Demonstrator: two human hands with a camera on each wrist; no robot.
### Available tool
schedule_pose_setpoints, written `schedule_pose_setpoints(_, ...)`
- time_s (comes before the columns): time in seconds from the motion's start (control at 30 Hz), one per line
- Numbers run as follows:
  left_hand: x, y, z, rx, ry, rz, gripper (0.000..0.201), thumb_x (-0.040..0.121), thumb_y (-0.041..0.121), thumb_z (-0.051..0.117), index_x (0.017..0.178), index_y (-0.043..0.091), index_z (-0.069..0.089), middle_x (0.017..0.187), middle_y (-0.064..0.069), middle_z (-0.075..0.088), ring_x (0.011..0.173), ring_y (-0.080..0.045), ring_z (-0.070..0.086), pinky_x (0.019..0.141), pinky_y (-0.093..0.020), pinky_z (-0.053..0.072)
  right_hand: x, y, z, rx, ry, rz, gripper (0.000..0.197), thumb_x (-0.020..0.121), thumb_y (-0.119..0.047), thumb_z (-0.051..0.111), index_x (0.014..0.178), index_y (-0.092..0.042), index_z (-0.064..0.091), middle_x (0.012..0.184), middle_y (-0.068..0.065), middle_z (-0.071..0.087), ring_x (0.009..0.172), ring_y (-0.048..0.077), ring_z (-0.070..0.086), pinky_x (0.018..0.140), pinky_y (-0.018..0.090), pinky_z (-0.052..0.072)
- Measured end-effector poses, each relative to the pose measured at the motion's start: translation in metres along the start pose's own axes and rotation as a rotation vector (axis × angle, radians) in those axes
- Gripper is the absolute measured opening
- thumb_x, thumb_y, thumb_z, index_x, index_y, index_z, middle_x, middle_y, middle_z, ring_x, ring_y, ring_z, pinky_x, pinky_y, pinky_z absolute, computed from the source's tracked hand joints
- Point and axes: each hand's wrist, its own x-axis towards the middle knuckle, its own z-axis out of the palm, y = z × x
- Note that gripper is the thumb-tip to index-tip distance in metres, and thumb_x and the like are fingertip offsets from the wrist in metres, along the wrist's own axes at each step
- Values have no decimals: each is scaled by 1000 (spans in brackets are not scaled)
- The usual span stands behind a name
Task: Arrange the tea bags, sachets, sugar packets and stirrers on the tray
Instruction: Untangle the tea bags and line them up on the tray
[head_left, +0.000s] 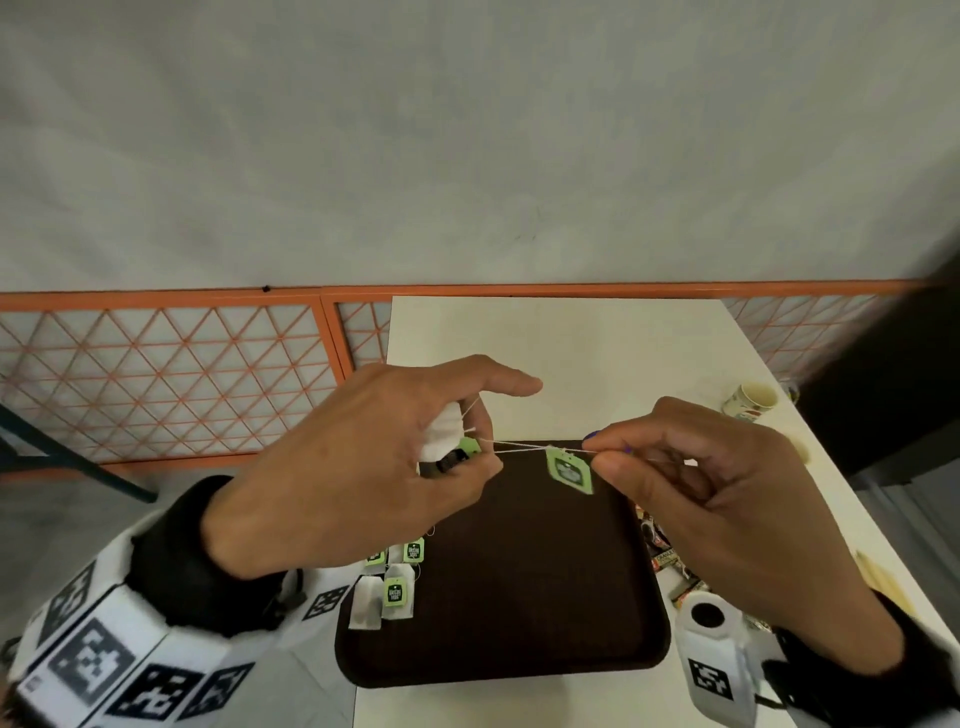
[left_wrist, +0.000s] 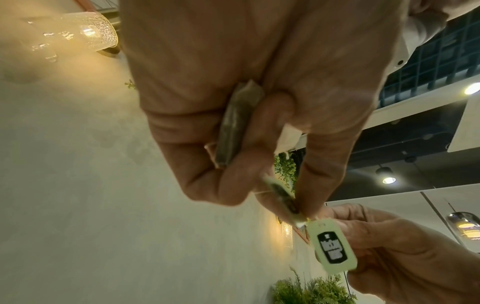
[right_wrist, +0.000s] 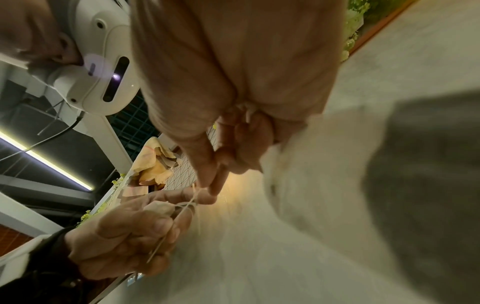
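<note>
Above the dark brown tray (head_left: 519, 623), my left hand (head_left: 483, 457) grips white tea bags (head_left: 441, 434), one green tag (head_left: 469, 447) tucked at its fingers. Taut strings (head_left: 519, 447) run across to my right hand (head_left: 597, 452), which pinches a string just beside a hanging green tag (head_left: 569, 470). The left wrist view shows a tea bag (left_wrist: 233, 127) folded in the palm and the hanging tag (left_wrist: 333, 246). In the right wrist view, thumb and forefinger pinch the string (right_wrist: 193, 195). More tea bags (head_left: 397, 592) lie at the tray's left edge.
Sachets (head_left: 662, 551) lie on the white table (head_left: 571, 338) right of the tray, with wooden stirrers (head_left: 878, 577) farther right. A paper cup (head_left: 750, 400) lies on its side at the table's far right. An orange lattice railing (head_left: 156, 374) stands to the left.
</note>
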Motion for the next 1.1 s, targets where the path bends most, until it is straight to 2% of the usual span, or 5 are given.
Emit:
schedule_pose_setpoints(0.23,-5,-2,2,12,14,-1,20,87,39,68,106,44,65,94,25,64,73,-13,66,65,-29,52,-4,-1,8,26,26,-21,17,85,-37,67,94,-26,76,52,-2,44,49,-2,39,54,1,29)
schedule_pose_setpoints(0.4,-7,2,0,-3,29,-5,9,86,39,66,94,39,70,89,20,67,81,-14,67,68,-31,48,-5,-5,25,71,3,-26,29,80,-47,70,101,-29,76,63,-24,52,52,-2,44,50,6,30)
schedule_pose_setpoints(0.63,-15,-6,1,75,13,-57,3,85,37,66,86,37,68,83,22,66,84,0,62,70,-16,45,-6,6,39,22,37,-38,16,82,-40,69,82,-26,77,52,-15,36,50,5,38,48,15,29)
schedule_pose_setpoints(0.97,-23,-17,11,207,67,25,4,88,37,59,89,37,63,90,22,64,83,-1,62,69,-28,52,-5,7,29,-19,-127,-14,12,78,-34,76,73,-23,75,55,-5,43,52,5,41,51,7,29)
schedule_pose_setpoints(1.1,-24,-18,6,-137,87,-47,13,96,41,53,103,40,63,94,12,73,62,-16,66,61,-35,54,-4,19,32,30,-254,49,24,79,-47,72,74,-24,72,67,-8,54,60,9,52,52,14,39)
